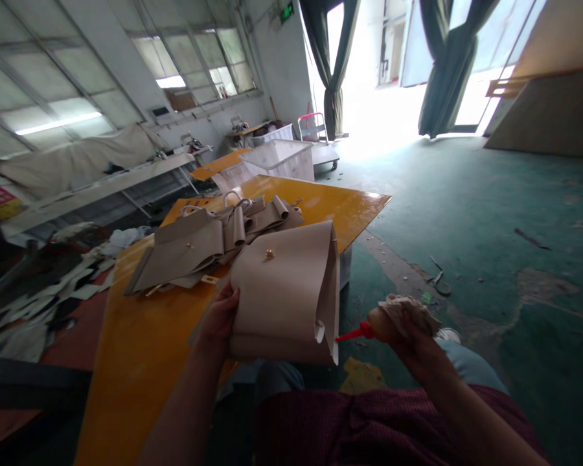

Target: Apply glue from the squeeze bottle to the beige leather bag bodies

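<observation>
A beige leather-like bag body (pixel 282 291) with a small gold clasp (pixel 269 254) is held up over the table's near edge. My left hand (pixel 222 317) is closed on its left side, the thumb on the front face. The bag's open side faces right, and a whitish flap end (pixel 319 331) sticks out there. In my right hand (pixel 415 343) is a squeeze bottle (pixel 379 322) with a red nozzle (pixel 354 332), a crumpled cloth (pixel 409 312) wrapped about it. The nozzle tip is at the bag's lower right edge; whether it touches, I cannot tell.
Several more beige bag pieces (pixel 189 243) lie piled on the yellow table (pixel 146 336). Behind it stand translucent plastic bins (pixel 286 158) and a cart (pixel 323 154). Material scraps (pixel 53 310) heap at the left. Scissors (pixel 438 278) lie on the green floor (pixel 447 213).
</observation>
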The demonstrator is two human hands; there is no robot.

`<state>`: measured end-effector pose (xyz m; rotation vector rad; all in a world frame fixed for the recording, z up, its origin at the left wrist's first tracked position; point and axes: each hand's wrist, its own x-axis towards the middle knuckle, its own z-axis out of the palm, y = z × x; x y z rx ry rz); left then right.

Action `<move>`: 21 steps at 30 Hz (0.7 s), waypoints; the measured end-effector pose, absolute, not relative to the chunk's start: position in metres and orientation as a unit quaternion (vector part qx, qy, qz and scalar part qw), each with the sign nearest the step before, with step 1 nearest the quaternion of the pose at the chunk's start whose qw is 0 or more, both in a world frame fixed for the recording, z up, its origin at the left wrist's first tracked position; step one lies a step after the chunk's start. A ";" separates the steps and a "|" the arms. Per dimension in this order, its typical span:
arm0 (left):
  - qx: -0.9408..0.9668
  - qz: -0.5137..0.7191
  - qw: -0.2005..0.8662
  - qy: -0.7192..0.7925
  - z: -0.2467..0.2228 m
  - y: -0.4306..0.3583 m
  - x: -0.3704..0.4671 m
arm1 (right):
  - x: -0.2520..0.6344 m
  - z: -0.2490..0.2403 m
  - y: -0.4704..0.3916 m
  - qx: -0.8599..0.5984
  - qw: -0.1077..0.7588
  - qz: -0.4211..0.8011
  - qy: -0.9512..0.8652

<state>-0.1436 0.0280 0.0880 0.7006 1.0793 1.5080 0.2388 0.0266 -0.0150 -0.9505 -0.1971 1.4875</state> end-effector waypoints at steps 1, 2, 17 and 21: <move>0.293 0.638 0.549 0.455 0.087 0.027 -0.144 | 0.239 -0.017 0.023 -0.417 0.629 0.651 -0.085; 0.290 0.639 0.549 0.454 0.086 0.027 -0.144 | 0.239 -0.019 0.019 -0.419 0.625 0.653 -0.085; 0.295 0.628 0.554 0.459 0.088 0.025 -0.146 | 0.238 -0.023 -0.027 -0.376 0.606 0.701 0.005; 0.294 0.569 0.592 0.489 0.113 0.039 -0.152 | 0.244 -0.016 -0.033 -0.352 0.600 0.719 0.005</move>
